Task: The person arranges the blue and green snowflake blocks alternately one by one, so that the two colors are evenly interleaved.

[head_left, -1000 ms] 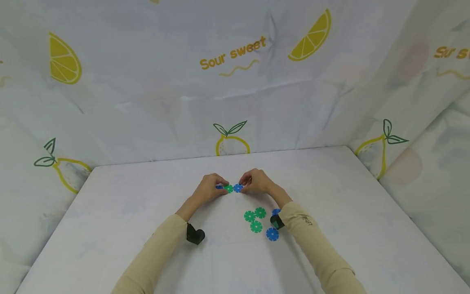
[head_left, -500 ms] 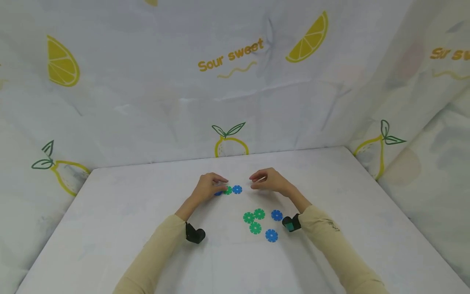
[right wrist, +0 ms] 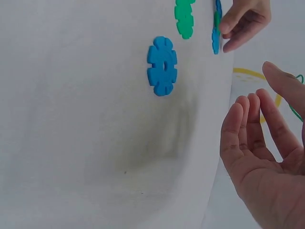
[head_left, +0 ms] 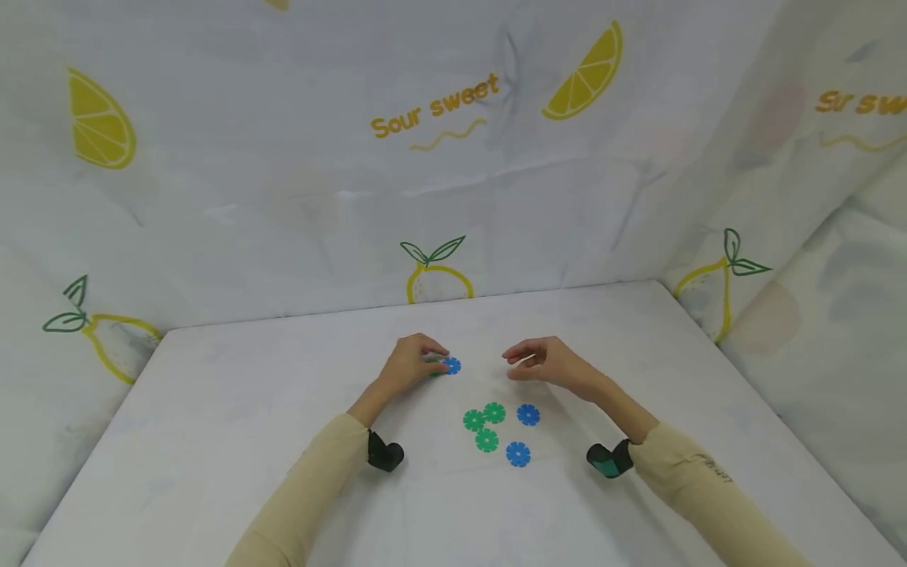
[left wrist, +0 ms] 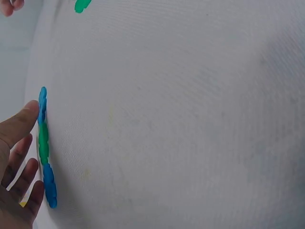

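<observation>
A short row of joined notched plastic discs, blue, green and blue, lies on the white table. My left hand [head_left: 411, 364] is over this row in the head view, covering much of it. In the left wrist view, the thumb touches a blue disc [left wrist: 42, 102] at one end, while the other fingers extend loosely beside the green disc [left wrist: 44, 143] and the far blue disc [left wrist: 50, 186]. To the right, my right hand [head_left: 553, 364] hovers with fingers gently bent and nothing between them. The right wrist view shows its thumb apart from the fingertips.
Several loose green discs [head_left: 486, 440] lie clustered nearer the front. Two loose blue discs, one farther back [head_left: 527, 415] and one closer [head_left: 518, 454], sit to their right. A lemon-printed white cloth [head_left: 319, 252] hangs behind the table's back edge.
My right hand has let go of the blue disc in the row and drawn away to the right. My left hand has slid rightward along the row, toward that disc.
</observation>
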The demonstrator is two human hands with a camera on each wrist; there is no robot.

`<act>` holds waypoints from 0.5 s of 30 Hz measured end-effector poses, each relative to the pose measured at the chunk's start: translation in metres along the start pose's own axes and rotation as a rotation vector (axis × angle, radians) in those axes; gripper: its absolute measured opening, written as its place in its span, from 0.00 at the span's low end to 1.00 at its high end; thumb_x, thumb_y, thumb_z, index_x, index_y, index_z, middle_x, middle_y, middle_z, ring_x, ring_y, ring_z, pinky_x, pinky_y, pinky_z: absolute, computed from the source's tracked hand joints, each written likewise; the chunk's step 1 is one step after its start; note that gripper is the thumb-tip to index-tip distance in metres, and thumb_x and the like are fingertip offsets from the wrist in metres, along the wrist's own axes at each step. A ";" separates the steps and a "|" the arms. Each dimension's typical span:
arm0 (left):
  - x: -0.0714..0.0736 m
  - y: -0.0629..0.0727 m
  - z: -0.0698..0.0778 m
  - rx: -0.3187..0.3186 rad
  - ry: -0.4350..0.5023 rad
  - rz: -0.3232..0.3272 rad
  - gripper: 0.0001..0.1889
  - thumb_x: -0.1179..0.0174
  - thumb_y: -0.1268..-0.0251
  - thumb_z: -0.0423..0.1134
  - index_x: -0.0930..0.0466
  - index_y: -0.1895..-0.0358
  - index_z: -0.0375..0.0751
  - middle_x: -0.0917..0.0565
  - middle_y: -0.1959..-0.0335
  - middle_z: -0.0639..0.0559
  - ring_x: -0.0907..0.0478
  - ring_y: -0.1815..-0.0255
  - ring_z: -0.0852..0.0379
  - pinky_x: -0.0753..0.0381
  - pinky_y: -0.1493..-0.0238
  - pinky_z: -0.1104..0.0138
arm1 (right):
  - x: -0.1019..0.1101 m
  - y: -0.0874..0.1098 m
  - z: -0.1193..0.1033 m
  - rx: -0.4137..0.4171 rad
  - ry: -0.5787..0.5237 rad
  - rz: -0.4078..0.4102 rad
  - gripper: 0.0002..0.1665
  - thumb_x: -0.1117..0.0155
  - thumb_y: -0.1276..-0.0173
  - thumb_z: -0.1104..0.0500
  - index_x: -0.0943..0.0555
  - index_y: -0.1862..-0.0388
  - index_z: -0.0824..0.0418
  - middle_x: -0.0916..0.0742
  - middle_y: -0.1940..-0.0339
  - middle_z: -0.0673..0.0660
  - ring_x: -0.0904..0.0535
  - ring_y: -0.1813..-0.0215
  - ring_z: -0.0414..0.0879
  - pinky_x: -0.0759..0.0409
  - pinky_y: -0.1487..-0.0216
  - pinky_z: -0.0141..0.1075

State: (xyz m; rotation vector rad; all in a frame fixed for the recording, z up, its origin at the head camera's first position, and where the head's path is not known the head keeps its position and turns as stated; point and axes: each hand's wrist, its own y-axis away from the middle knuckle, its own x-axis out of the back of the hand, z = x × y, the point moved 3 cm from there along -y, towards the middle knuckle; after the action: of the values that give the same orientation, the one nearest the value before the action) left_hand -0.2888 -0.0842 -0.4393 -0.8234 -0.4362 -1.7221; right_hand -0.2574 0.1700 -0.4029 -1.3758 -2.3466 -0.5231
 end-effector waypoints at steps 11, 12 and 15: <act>-0.005 -0.003 0.003 0.036 -0.072 -0.031 0.10 0.30 0.45 0.38 0.12 0.60 0.41 0.17 0.56 0.49 0.24 0.48 0.51 0.27 0.43 0.56 | -0.019 0.027 -0.001 0.089 -0.058 -0.034 0.23 0.33 0.35 0.58 0.22 0.44 0.69 0.18 0.47 0.65 0.22 0.50 0.52 0.22 0.51 0.33; -0.005 -0.003 0.004 0.039 -0.076 -0.034 0.10 0.30 0.45 0.39 0.12 0.60 0.41 0.17 0.56 0.50 0.24 0.48 0.51 0.27 0.42 0.56 | -0.022 0.029 0.000 0.097 -0.066 -0.040 0.23 0.34 0.35 0.59 0.22 0.44 0.69 0.18 0.47 0.65 0.22 0.50 0.52 0.22 0.51 0.32; -0.005 -0.003 0.005 0.041 -0.076 -0.042 0.10 0.30 0.45 0.39 0.12 0.60 0.42 0.17 0.56 0.50 0.24 0.47 0.50 0.28 0.41 0.56 | -0.031 0.033 0.003 0.128 -0.090 -0.058 0.22 0.34 0.35 0.60 0.22 0.44 0.68 0.17 0.48 0.64 0.21 0.51 0.52 0.22 0.52 0.28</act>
State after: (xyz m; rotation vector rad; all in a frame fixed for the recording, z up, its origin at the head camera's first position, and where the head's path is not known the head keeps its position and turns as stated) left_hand -0.2895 -0.0762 -0.4393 -0.8574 -0.5411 -1.7188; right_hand -0.2148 0.1636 -0.4160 -1.3027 -2.4515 -0.3265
